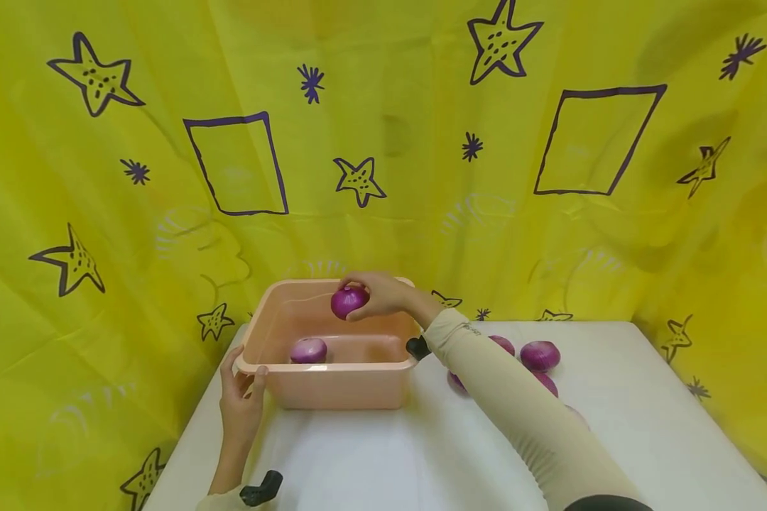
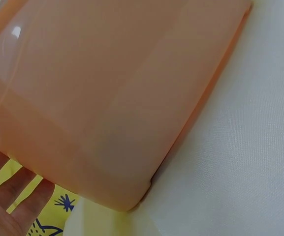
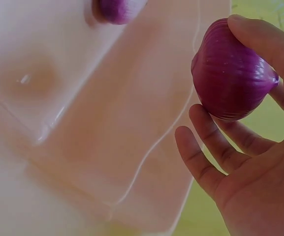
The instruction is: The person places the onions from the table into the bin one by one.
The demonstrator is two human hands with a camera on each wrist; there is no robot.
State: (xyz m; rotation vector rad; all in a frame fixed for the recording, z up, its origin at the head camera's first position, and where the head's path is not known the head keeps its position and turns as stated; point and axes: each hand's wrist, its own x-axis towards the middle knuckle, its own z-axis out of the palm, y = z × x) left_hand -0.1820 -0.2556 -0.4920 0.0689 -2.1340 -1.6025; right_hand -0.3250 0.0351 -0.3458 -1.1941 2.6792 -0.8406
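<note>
A peach plastic tub [image 1: 358,387] stands on the white table [image 1: 371,461]. My right hand [image 1: 380,292] holds a purple onion [image 1: 348,300] above the tub's far side; the same onion [image 3: 230,73] sits between my curled fingers [image 3: 208,142] and thumb in the right wrist view. A second onion [image 1: 309,350] lies on the tub floor, and shows again as the onion [image 3: 114,10] at the top of the right wrist view. My left hand [image 1: 243,401] grips the tub's near left corner, thumb over the rim. The tub's outer wall [image 2: 112,98] fills the left wrist view.
Several more purple onions [image 1: 540,355] lie on the table right of the tub, partly hidden behind my right sleeve [image 1: 518,419]. A yellow cloth with stars [image 1: 230,163] hangs behind and on both sides of the table.
</note>
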